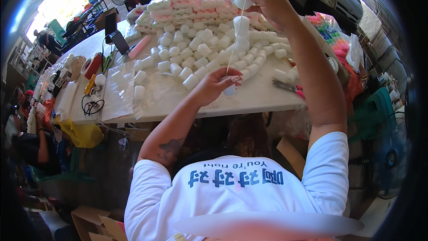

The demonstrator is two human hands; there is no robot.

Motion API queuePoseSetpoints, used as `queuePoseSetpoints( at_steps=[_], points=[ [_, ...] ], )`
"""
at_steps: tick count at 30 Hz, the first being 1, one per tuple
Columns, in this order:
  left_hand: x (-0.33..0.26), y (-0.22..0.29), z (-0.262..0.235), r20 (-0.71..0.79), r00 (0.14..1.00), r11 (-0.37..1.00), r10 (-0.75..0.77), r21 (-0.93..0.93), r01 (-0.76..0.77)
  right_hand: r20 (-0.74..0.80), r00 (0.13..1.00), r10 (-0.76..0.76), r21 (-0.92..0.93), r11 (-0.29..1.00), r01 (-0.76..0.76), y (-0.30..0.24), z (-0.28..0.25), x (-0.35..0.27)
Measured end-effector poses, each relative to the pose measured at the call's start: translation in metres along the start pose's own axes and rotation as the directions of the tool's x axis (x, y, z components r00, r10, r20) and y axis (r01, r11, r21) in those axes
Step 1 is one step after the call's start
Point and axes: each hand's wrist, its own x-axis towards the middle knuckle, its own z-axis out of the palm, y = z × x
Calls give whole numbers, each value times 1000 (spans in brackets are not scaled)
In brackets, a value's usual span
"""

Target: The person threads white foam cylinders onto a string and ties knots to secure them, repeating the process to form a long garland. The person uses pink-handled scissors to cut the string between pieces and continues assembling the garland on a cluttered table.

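My right hand (271,6) is raised above the far side of the table, its fingers closed round a small white cylinder (243,2). A thin pale string (232,49) runs taut from there down to my left hand (213,85). That hand is low over the near table edge, thumb and fingers pinched on the string. Just below its fingertips is a translucent, bluish-white cylinder (229,91), partly hidden by them. Between and beyond my hands lies a heap of similar white cylinders (203,50). Several in a row on the right look joined end to end (252,68).
Pink and white packs (191,2) are stacked behind the heap. Scissors with pink handles (289,87) lie to the right; a clear plastic bag (119,96) and a phone on a stand (117,38) are left. Another person (40,143) sits far left. Colourful bags (330,35) stand right.
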Motion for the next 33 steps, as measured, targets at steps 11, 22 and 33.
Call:
queuePoseSetpoints(
  at_steps=[11,22,33],
  points=[
    [-52,35,-15,-231,961,923,152,-315,-222,-2,999,-45,-262,964,43,62,13,39],
    [-105,0,12,-177,974,898,-141,-437,51,290,943,-162,-371,890,267,121,90,-5],
    [-106,-14,37,-48,983,927,-177,-343,150,319,937,-144,-507,809,297,147,68,-55]
  ],
)
